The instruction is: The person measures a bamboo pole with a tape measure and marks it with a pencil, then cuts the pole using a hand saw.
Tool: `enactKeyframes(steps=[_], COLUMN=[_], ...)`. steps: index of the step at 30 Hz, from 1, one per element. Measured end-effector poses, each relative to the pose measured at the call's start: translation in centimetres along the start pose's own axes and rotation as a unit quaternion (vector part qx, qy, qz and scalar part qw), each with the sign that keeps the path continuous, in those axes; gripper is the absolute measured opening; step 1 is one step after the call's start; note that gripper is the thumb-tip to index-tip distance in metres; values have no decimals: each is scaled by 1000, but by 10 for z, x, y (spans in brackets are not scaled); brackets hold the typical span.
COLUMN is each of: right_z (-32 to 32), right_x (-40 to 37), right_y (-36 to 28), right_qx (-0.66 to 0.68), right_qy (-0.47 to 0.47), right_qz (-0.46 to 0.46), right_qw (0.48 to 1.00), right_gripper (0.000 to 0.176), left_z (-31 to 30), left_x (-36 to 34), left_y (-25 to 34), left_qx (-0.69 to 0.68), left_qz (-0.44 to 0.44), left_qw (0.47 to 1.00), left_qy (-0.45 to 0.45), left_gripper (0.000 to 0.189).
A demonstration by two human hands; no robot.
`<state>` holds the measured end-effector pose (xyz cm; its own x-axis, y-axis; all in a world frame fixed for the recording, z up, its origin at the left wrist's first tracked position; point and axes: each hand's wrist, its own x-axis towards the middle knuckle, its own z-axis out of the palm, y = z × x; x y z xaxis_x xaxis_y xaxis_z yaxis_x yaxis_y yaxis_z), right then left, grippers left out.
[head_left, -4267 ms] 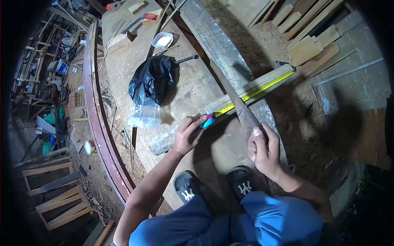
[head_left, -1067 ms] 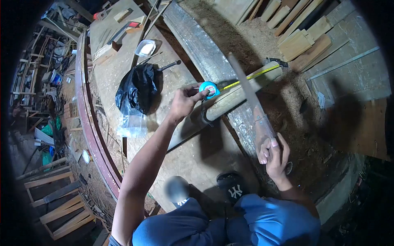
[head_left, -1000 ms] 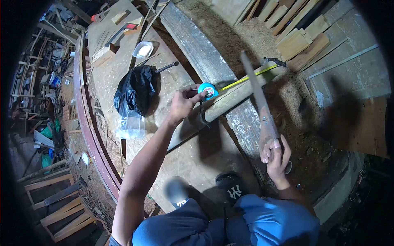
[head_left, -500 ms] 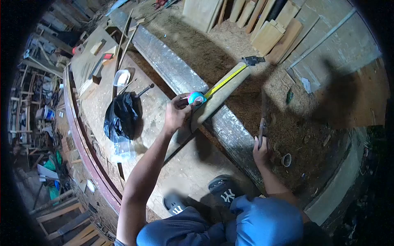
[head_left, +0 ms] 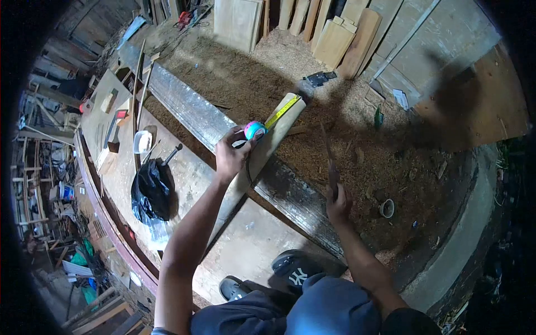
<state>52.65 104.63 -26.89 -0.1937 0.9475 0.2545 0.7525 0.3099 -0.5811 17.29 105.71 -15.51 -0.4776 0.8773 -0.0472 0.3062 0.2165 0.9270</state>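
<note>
My left hand (head_left: pixel 230 155) is closed around a blue-and-pink tape measure (head_left: pixel 255 130), resting over a long pale wooden piece (head_left: pixel 268 146). Its yellow blade (head_left: pixel 283 111) runs along the wood's upper face to the far end. That wooden piece lies across a worn grey beam (head_left: pixel 192 109) and slants away from me. My right hand (head_left: pixel 339 206) grips the handle of a long, narrow-bladed tool (head_left: pixel 333 176), held upright to the right of the wood with its tip pointing away. The tool's exact kind I cannot tell.
On the board (head_left: pixel 240 234) at left lie a black plastic bag (head_left: pixel 152 192), a white container (head_left: pixel 143 142) and a hammer-like tool (head_left: pixel 114 138). Sawdust covers the ground beyond the beam, with a white cup (head_left: pixel 387 208) on it. Planks (head_left: pixel 335 42) lean at the back.
The exposed yellow blade is shorter, and my left hand with the tape measure is nearer the wood's far end. The tool in my right hand has shifted left; the camera view has moved.
</note>
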Motion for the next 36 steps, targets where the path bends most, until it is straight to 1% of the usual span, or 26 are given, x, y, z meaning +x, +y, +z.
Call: enactKeyframes(steps=[1,2,3,4,5,6,8,9,12,14,15,18,19,20,21,22,23,25,26,28,30,31,32,33,34,36], right_z=[3,3,-4,-5,9,12,17,16,18,23,21,24,26,28,29,28,27,23,20,21,24,21,18,15,14,9], right_x=[9,17,32,46,55,65,81,90,107,115,119,123,124,124,124,122,122,122,120,117,117,115,115,115,116,117], right_y=[-10,-19,-36,-45,-39,-43,-53,-57,-66,-67,-73,-66,-62,-58,-56,-55,-54,-59,-63,-69,-79,-86,-93,-99,-106,-123], right_qx=[34,36,89,141,130,132,197,200,233,249,276,247,246,270,293,292,300,313,320,334,355,368,359,347,334,346], right_qy=[27,28,-15,-58,-11,-8,-17,-14,-8,20,61,42,46,56,65,65,67,66,53,36,70,34,16,-6,-27,-49], right_qz=[4,10,59,107,53,54,92,94,101,132,105,124,127,99,71,72,67,58,74,86,11,35,28,12,-4,-34], right_qw=[999,999,994,982,990,990,976,975,967,959,953,960,960,956,951,952,949,946,943,938,932,929,933,938,942,936], right_gripper=[27,27,27,27,27,27,34,34,32,27,22,22,22,20,18,18,19,19,17,16,20,19,18,17,15,14], left_z=[2,4,3,6,9,12,20,23,27,34,40,65,72,76,78,79,81,72,65,46,22,8,-6,-19,-38,-77], left_x=[7,12,14,16,18,20,22,23,31,38,43,60,67,70,71,71,71,66,62,56,47,39,29,13,2,-21], left_y=[-3,-5,6,7,8,10,13,12,7,9,7,5,8,9,16,21,23,30,33,20,10,6,2,13,11,15], left_qx=[2,5,57,60,52,43,76,87,107,90,91,-84,-53,-53,-51,-49,-46,-44,-39,-63,-88,-74,-60,-23,-20,-15], left_qz=[42,85,53,55,57,59,63,68,81,85,88,69,51,51,69,88,117,98,80,64,49,67,83,32,21,43], left_qw=[999,996,997,997,997,997,995,994,991,992,992,994,997,997,996,995,992,994,996,996,995,995,995,999,999,999], left_qy=[2,4,5,1,-5,-10,-7,-2,3,4,5,-9,-2,-6,-7,-6,20,28,32,23,22,10,-3,23,20,-14], left_gripper=[35,34,35,35,36,37,38,37,37,40,40,35,36,36,36,37,32,32,32,36,40,43,46,52,54,52])
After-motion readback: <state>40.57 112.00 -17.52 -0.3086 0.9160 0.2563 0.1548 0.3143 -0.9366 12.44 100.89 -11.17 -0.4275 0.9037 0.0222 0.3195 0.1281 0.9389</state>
